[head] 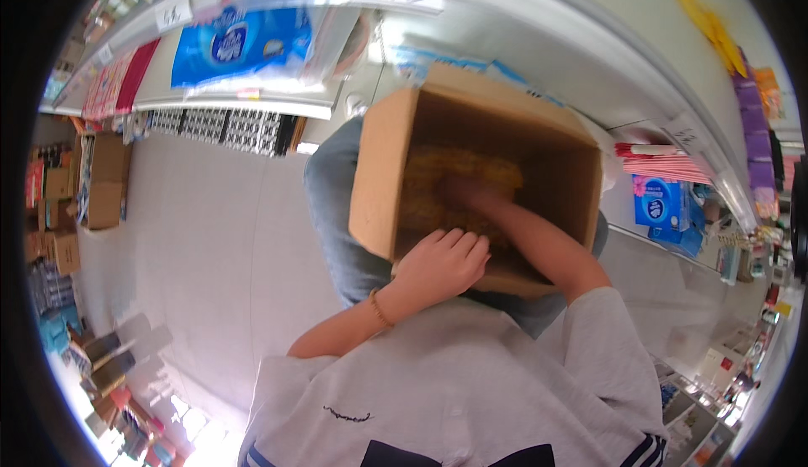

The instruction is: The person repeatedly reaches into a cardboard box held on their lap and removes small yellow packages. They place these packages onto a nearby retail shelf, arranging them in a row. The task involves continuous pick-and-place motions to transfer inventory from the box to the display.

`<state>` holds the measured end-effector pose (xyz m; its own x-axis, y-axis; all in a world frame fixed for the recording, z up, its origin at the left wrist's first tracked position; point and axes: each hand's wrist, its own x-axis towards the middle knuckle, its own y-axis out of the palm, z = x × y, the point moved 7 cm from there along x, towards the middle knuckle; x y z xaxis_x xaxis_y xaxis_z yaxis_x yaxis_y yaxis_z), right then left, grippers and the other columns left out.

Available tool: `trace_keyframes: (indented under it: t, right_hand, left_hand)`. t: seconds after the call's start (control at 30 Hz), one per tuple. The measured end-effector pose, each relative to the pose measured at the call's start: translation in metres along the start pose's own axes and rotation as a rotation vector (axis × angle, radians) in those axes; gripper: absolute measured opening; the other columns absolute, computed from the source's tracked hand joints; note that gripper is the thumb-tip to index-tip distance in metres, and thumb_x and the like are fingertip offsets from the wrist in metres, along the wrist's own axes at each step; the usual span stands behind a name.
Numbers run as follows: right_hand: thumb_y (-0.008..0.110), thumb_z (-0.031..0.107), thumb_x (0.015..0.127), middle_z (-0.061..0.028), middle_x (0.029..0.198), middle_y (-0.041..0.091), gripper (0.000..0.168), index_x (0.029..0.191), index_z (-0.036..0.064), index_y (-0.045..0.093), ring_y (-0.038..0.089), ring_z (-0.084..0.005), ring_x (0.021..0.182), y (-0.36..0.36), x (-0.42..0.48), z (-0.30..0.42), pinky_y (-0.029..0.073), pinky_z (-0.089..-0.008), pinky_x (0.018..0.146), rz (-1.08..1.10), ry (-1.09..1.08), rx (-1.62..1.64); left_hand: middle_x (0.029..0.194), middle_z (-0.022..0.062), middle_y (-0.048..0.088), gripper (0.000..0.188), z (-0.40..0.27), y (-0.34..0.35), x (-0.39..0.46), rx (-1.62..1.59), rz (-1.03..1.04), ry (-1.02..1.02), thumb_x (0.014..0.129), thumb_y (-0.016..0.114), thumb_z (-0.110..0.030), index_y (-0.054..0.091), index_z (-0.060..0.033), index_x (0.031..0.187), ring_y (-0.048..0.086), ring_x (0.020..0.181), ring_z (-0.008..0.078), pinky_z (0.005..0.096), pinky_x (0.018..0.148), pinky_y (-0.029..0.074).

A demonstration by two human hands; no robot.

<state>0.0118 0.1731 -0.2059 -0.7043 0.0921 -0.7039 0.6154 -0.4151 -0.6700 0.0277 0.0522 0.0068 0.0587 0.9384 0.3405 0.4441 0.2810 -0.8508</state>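
Note:
An open cardboard box [382, 170] rests on my lap, its mouth facing up towards me. My left hand [445, 262] lies over the box's near edge with the fingers curled; a bead bracelet is on that wrist. My right hand [464, 194] reaches deep into the box, blurred and in shadow, touching or just above yellow-orange packaged goods [416, 180] at the bottom. Its fingers cannot be made out, so whether it holds anything is unclear.
Shelves with price tags curve around the front, bearing a blue tissue pack [243, 47] and, at the right, blue tissue packs [659, 205] below pink goods [663, 165]. Cardboard boxes [104, 183] stand across the grey floor at the far left.

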Motion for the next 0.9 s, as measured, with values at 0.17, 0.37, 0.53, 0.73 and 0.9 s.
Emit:
trace_keyframes:
  t: [0.17, 0.37, 0.53, 0.73, 0.9]
  right_hand:
    - [0.066, 0.017, 0.087, -0.0202, 0.100, 0.076, 0.023, 0.099, 0.002, 0.078, 0.074, -0.0382, 0.094, -0.044, -0.081, 0.004, 0.060, -0.0474, 0.079, -0.055, 0.026, 0.094]
    - [0.060, 0.029, 0.098, -0.0164, 0.101, 0.074, 0.035, 0.129, 0.013, 0.066, 0.070, -0.0390, 0.094, -0.075, -0.236, 0.008, 0.056, -0.0508, 0.082, -0.556, -0.045, 0.493]
    - [0.060, 0.031, 0.100, -0.0143, 0.105, 0.074, 0.034, 0.127, 0.012, 0.067, 0.069, -0.0355, 0.100, -0.030, -0.276, 0.006, 0.055, -0.0463, 0.087, -0.735, 0.114, 0.754]
    - [0.065, 0.023, 0.097, -0.0146, 0.100, 0.074, 0.023, 0.113, 0.007, 0.071, 0.069, -0.0353, 0.097, -0.023, -0.279, 0.018, 0.056, -0.0452, 0.083, -1.152, 0.064, 0.653]
    - [0.065, 0.021, 0.097, -0.0152, 0.099, 0.074, 0.022, 0.112, 0.007, 0.071, 0.070, -0.0345, 0.093, -0.016, -0.282, 0.007, 0.057, -0.0451, 0.080, -1.226, 0.096, 0.645]
  left_hand:
    - [0.096, 0.0055, 0.069, 0.028, -0.001, -0.015, 0.012, -0.197, 0.057, -0.034, 0.087, 0.075, -0.014, 0.068, -0.0068, 0.113, 0.067, 0.085, 0.0241, 0.0357, 0.073, 0.053]
    - [0.112, 0.0129, 0.070, 0.039, -0.011, -0.094, 0.079, -0.264, -0.140, 0.098, 0.083, 0.076, -0.003, 0.067, -0.0051, 0.121, 0.068, 0.100, 0.0340, 0.0408, 0.086, 0.056]
    - [0.117, 0.0172, 0.069, 0.034, -0.055, -0.177, 0.196, -0.148, -0.308, 0.378, 0.085, 0.069, 0.004, 0.066, -0.0015, 0.119, 0.067, 0.106, 0.0376, 0.0439, 0.091, 0.055]
    - [0.127, 0.0192, 0.064, 0.029, -0.072, -0.145, 0.398, 0.131, -0.060, 0.362, 0.102, 0.056, -0.018, 0.064, -0.0001, 0.123, 0.063, 0.113, 0.0400, 0.0445, 0.096, 0.051]
    - [0.135, 0.0181, 0.061, 0.050, -0.056, -0.049, 0.497, 0.351, 0.080, 0.239, 0.104, 0.052, -0.032, 0.051, -0.0008, 0.143, 0.061, 0.121, 0.0398, 0.0489, 0.104, 0.048]
